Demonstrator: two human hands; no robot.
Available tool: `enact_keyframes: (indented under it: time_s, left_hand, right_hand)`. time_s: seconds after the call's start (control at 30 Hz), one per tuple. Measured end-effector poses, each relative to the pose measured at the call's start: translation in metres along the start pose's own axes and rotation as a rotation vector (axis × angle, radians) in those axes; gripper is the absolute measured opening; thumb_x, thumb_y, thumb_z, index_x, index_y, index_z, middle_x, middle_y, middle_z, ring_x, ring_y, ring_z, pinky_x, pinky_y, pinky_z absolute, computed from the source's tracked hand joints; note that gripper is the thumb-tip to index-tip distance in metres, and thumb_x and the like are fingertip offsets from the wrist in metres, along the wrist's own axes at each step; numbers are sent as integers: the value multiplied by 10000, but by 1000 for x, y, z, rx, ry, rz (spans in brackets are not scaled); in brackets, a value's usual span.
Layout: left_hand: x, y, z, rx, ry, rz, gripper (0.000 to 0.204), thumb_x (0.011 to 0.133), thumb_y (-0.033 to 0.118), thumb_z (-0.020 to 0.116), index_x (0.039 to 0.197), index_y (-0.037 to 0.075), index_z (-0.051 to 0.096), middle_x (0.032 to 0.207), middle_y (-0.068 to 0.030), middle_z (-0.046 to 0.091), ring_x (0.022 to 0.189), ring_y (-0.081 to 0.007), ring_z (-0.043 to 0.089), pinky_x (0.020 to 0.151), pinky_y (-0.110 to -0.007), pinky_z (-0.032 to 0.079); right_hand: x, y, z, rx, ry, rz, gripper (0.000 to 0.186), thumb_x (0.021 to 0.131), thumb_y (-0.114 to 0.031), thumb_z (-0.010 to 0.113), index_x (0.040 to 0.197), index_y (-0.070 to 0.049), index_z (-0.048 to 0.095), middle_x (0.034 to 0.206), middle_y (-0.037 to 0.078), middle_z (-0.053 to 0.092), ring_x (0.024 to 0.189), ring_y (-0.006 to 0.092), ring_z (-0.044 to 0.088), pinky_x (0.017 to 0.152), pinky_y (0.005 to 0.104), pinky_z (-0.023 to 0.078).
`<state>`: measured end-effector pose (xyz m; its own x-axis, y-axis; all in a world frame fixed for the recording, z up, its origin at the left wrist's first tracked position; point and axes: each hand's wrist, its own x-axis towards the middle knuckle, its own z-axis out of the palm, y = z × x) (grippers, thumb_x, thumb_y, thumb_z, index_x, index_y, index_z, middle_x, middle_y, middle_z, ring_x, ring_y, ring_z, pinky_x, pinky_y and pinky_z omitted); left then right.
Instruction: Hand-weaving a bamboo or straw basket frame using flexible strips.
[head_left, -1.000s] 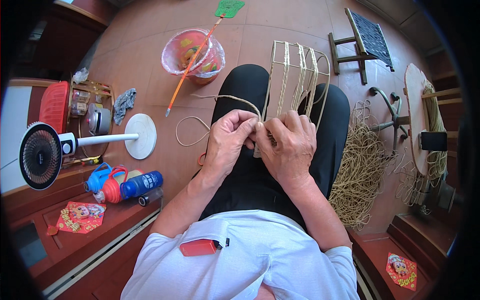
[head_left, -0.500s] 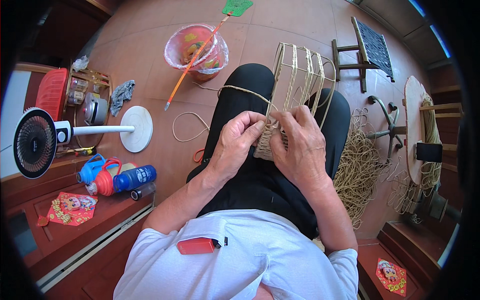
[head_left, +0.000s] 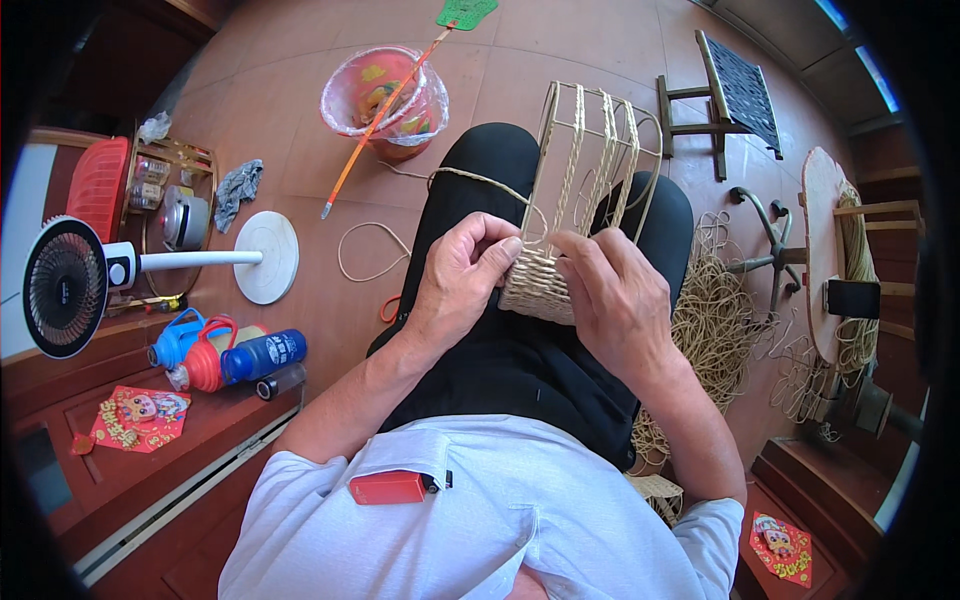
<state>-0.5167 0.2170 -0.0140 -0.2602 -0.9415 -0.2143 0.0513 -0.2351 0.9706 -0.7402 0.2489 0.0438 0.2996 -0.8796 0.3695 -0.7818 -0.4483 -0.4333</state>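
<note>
Between my knees stands a partly woven basket (head_left: pixel 538 292), tan cord packed tightly at its near end and a wire frame (head_left: pixel 655 135) with twisted cord strands running away from me. My left hand (head_left: pixel 462 278) is closed at the weave's left edge, thumb and forefinger pinching there. The fingers of my right hand (head_left: pixel 622 295) are bent together over the top of the weave, pinching at a small loop of cord (head_left: pixel 535 222); the fingertips partly hide it. From that loop the cord (head_left: pixel 478 178) runs left across my left knee to the floor.
A heap of tan cord (head_left: pixel 712 335) lies right of my leg, near a wheeled chair base (head_left: pixel 775 240). Ahead stand a lined pink bucket (head_left: pixel 360 85) with a fly swatter (head_left: pixel 385 105) across it and a folding stool (head_left: pixel 740 95). Left are a fan (head_left: pixel 65 285) and bottles (head_left: pixel 265 355).
My right hand has moved slightly right and back from the left hand, uncovering more of the weave. The left hand keeps its pinch at the edge.
</note>
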Motion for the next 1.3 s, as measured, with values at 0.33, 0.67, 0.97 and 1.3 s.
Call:
enact_keyframes:
  time_s: [0.33, 0.67, 0.97, 1.3]
  left_hand:
    - [3, 0, 0, -80, -36, -17, 174, 1194, 190, 742, 1212, 17, 749, 1009, 23, 705, 905, -54, 624, 818, -258, 534]
    - [6, 24, 5, 905, 122, 834, 224, 947, 53, 858, 1158, 74, 784, 1110, -98, 732, 1045, -328, 727, 915, -433, 612]
    - [21, 27, 24, 925, 49, 819, 165, 952, 44, 884, 1071, 74, 773, 984, -88, 726, 935, -305, 700, 837, -437, 586]
    - [15, 22, 36, 992, 68, 762, 118, 982, 89, 864, 1071, 64, 792, 997, -90, 649, 939, -306, 642, 845, -444, 573]
  right_hand:
    - [29, 6, 9, -104, -271, -28, 118, 1005, -110, 737, 1085, -76, 656, 979, 75, 678, 923, 280, 776, 811, 435, 627]
    - [-15, 29, -26, -363, -151, -173, 173, 940, -109, 748, 1089, -135, 664, 931, 15, 602, 843, 201, 672, 759, 384, 539]
    - [10, 64, -58, -401, 144, -75, 162, 1081, -181, 830, 1223, -141, 764, 940, 36, 723, 812, 221, 737, 745, 416, 587]
    - [10, 25, -6, 45, 7, 183, 738, 1118, -27, 703, 1788, -211, 455, 1311, 214, 830, 1048, 450, 836, 856, 544, 659]
